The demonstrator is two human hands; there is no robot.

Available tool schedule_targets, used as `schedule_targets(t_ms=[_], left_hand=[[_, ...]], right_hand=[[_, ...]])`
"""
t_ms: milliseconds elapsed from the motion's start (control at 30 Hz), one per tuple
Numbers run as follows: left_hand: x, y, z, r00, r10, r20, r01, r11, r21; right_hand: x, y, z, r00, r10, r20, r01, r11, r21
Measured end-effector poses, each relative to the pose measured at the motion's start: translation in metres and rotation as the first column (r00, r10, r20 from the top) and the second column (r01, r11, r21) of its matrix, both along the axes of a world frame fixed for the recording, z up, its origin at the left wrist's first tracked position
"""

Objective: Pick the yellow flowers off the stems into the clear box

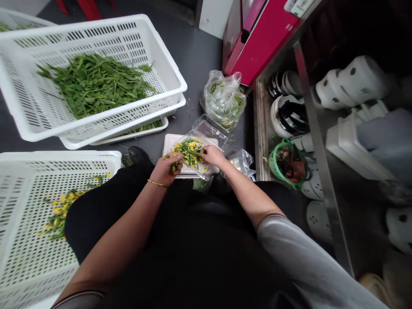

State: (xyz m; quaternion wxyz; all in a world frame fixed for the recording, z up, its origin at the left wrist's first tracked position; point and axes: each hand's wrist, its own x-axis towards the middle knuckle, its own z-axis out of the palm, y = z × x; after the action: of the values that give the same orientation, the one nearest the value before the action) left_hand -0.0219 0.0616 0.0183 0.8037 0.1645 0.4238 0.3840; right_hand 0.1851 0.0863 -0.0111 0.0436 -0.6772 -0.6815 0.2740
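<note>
A white foam tray on the dark floor holds yellow flowers with green stems under clear wrap. My left hand, a gold bangle on its wrist, is closed around a small bunch of these stems at the tray's near left corner. My right hand pinches the flowers or the wrap at the tray's right side; I cannot make out which. My black-clad knees lie just below the tray.
A stack of white slotted crates at upper left holds green leaves. Another crate at lower left holds yellow flowers. Plastic bags and an empty clear box lie beyond the tray. A steel shelf with bowls and a green basket stands on the right.
</note>
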Motion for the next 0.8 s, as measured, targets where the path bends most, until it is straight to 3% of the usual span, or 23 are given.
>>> schedule_targets(t_ms=[67, 133, 267, 333, 400, 500, 567, 667, 733, 800], left_hand=[[0.007, -0.004, -0.006, 0.993, -0.063, -0.100, 0.060, 0.998, -0.036], [0.016, -0.010, -0.011, 0.977, -0.123, -0.173, 0.115, 0.992, -0.057], [0.032, -0.023, -0.019, 0.967, -0.179, -0.178, 0.168, 0.983, -0.078], [0.033, -0.026, -0.019, 0.980, -0.155, -0.125, 0.150, 0.987, -0.051], [0.030, -0.026, -0.015, 0.993, -0.112, -0.046, 0.112, 0.994, 0.008], [0.017, -0.022, -0.003, 0.987, -0.112, 0.119, 0.097, 0.987, 0.126], [0.008, -0.020, 0.005, 0.973, -0.184, 0.140, 0.151, 0.965, 0.216], [0.001, -0.020, 0.011, 0.930, -0.349, -0.118, 0.368, 0.889, 0.273], [0.001, -0.020, 0.012, 0.855, -0.413, -0.313, 0.493, 0.835, 0.243], [0.001, -0.019, 0.012, 0.797, -0.402, -0.452, 0.540, 0.809, 0.231]], right_hand=[[0.015, -0.015, 0.004, 0.989, -0.106, -0.102, 0.108, 0.994, 0.019], [0.022, -0.035, 0.008, 0.929, -0.226, -0.294, 0.230, 0.973, -0.022], [0.007, -0.078, 0.018, 0.772, -0.311, -0.554, 0.327, 0.942, -0.074], [-0.004, -0.092, 0.026, 0.802, -0.222, -0.555, 0.290, 0.957, 0.035], [-0.008, -0.099, 0.036, 0.855, -0.069, -0.514, 0.150, 0.982, 0.118], [-0.002, -0.094, 0.048, 0.843, 0.094, -0.530, -0.110, 0.994, 0.001], [0.001, -0.081, 0.053, 0.833, 0.034, -0.553, -0.087, 0.994, -0.070], [-0.007, -0.057, 0.056, 0.787, -0.105, -0.608, 0.070, 0.994, -0.081], [-0.020, -0.046, 0.056, 0.735, -0.112, -0.669, 0.048, 0.992, -0.114], [-0.031, -0.041, 0.054, 0.714, -0.085, -0.695, -0.007, 0.992, -0.128]])
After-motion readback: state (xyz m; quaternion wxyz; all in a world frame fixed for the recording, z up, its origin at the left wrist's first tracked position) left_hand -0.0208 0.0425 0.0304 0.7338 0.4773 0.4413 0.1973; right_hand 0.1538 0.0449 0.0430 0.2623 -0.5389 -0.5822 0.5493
